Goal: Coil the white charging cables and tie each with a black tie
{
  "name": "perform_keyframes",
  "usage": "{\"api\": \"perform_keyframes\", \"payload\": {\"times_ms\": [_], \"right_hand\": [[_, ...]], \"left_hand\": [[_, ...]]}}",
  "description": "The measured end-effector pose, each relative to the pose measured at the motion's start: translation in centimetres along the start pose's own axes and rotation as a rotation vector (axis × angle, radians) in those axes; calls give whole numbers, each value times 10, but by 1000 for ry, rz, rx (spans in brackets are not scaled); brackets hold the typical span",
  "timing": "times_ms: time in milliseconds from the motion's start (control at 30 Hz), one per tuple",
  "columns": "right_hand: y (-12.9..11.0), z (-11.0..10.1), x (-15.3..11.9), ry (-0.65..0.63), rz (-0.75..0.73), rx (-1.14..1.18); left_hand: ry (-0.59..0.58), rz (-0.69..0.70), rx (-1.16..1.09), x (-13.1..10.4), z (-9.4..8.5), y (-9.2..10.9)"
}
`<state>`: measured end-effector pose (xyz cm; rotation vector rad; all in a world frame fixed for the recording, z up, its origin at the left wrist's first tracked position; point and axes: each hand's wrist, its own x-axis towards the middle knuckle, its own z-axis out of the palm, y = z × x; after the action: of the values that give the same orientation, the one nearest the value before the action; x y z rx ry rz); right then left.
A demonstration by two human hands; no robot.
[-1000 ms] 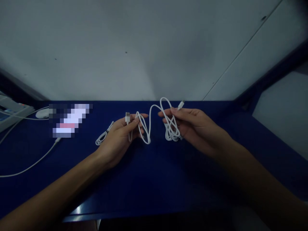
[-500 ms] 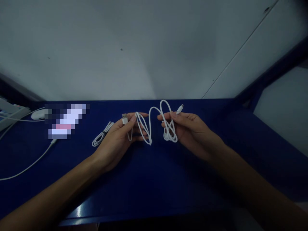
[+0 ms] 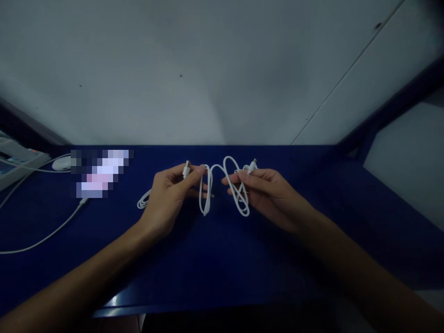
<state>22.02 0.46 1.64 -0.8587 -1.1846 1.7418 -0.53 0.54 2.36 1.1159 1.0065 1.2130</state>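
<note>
Between my two hands hangs a white USB cable (image 3: 207, 199), gathered in loops at both sides with one strand bridging them. My left hand (image 3: 166, 192) pinches the left loops, and the USB plug (image 3: 186, 168) sticks up by its thumb. The right loops are in the grip of my right hand (image 3: 270, 189), where the smaller plug (image 3: 252, 165) points up past the thumb. Behind my left hand a second coiled white cable (image 3: 143, 200) lies on the blue table, partly hidden by that hand.
On the blue table (image 3: 222, 268), a blurred-out phone-like object (image 3: 104, 173) lies at the left with a white charging cord (image 3: 65, 224) joined to it. Beyond it are a white rounded object (image 3: 61, 163) and a power strip (image 3: 24, 169). A pale wall (image 3: 215, 69) rises behind.
My hands have come closer together, the left one moving right and the right one slightly left. The loops between them now hang narrower, and my left hand covers more of the second cable.
</note>
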Motion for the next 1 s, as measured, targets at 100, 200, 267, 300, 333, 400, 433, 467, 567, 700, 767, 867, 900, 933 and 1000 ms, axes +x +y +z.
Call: {"api": "perform_keyframes", "payload": {"times_ms": [100,200,267,300,333,400,433,467,567,700,767,867,900,933,1000], "right_hand": [[1,-1,1,-33,-5,5],[1,-2,0,-16,-2,27],[0,-3,-1,-9,-4,54],[-1,-2,-1,-10,-5,73],[-1,-2,-2,-11,-3,94],[-3,0,-3,2,-14,156],[-4,0,-4,13,-28,197],[-4,1,-4,24,-46,242],[-3,1,-3,45,-123,363],[-1,0,-2,104,-191,380],[-1,1,-2,130,-179,351],[-1,3,-2,134,-151,297],[-2,4,-2,132,-143,274],[-2,5,-2,132,-136,248],[-1,5,-1,129,-123,196]], "left_hand": [[10,1,24,0,2,3],[32,-37,-12,0,3,5],[46,-62,-66,1,2,5],[49,-69,-95,1,2,5],[50,-72,-124,2,1,4],[39,-69,-170,2,-2,2],[31,-60,-185,2,-3,2],[23,-53,-195,3,-4,1],[23,-35,-228,4,-5,-2],[50,7,-342,6,-4,-3],[43,15,-381,7,-4,-3],[34,3,-392,7,-4,-3],[40,-4,-385,7,-4,-3],[54,-11,-373,7,-4,-3],[88,-19,-338,7,-4,-4]]}}
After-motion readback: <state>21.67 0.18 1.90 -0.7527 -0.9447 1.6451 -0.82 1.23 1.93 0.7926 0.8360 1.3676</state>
